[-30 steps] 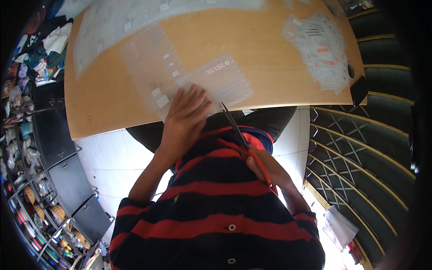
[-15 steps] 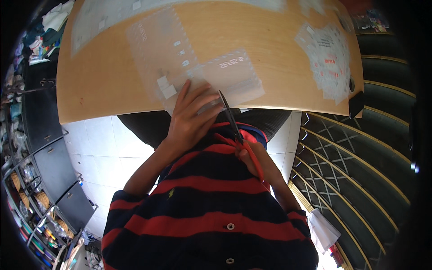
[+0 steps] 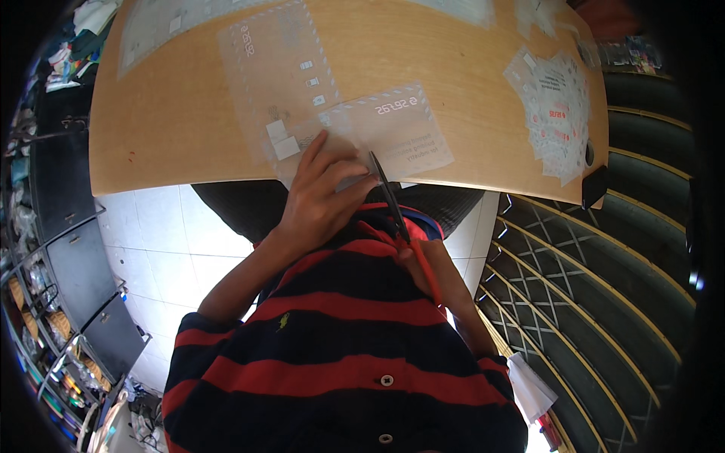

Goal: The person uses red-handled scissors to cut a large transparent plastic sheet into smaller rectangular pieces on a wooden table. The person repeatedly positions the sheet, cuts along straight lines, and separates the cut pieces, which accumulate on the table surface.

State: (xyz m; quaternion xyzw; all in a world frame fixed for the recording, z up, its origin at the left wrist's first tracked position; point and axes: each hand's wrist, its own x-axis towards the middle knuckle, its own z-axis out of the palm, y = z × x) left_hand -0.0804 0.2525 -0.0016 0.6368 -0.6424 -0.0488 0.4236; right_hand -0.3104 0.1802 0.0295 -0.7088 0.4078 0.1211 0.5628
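Observation:
My left hand [image 3: 321, 200] lies over a translucent plastic bag [image 3: 427, 136] at the table's near edge. Its thumb and forefinger close on the bag's near side while the other fingers rest across the film. From the right, my right hand [image 3: 424, 264] grips a pair of scissors [image 3: 393, 200] with dark blades and red handles. The blades point up and away from me, tips beside my left fingertips and against the bag. Whether the blades have film between them is hard to see. A second clear bag [image 3: 279, 68] with a striped border extends beneath the first, with white label squares [image 3: 283, 138] on it.
A fanned pile of printed clear bags [image 3: 559, 113] sits on the table's right side. More plastic sheets [image 3: 189, 26] line the far edge of the wooden table [image 3: 166, 128]. Dark drawers [image 3: 87, 279] stand left; a metal folding gate [image 3: 559, 279] is on the right.
The view has shifted slightly. Both hands and the scissors hold nearly the same position, and the bag's right end lies flatter with its print clearer.

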